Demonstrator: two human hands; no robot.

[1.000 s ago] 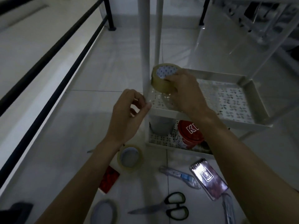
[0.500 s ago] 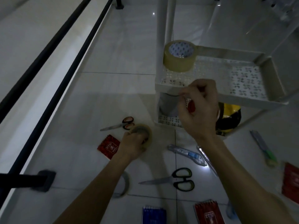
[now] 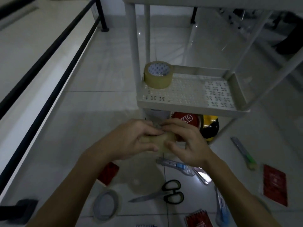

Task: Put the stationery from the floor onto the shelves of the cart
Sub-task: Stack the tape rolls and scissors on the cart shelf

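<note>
Over tiled floor (image 3: 85, 122), both hands grip one tape roll (image 3: 161, 141).

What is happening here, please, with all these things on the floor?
A person is tidying stationery from the floor into a white cart. Both hands, the left hand and the right hand, hold a small roll of tape in front of the cart. One brown tape roll already stands on the middle shelf. Scissors, cutters and red notebooks lie on the floor.
</note>
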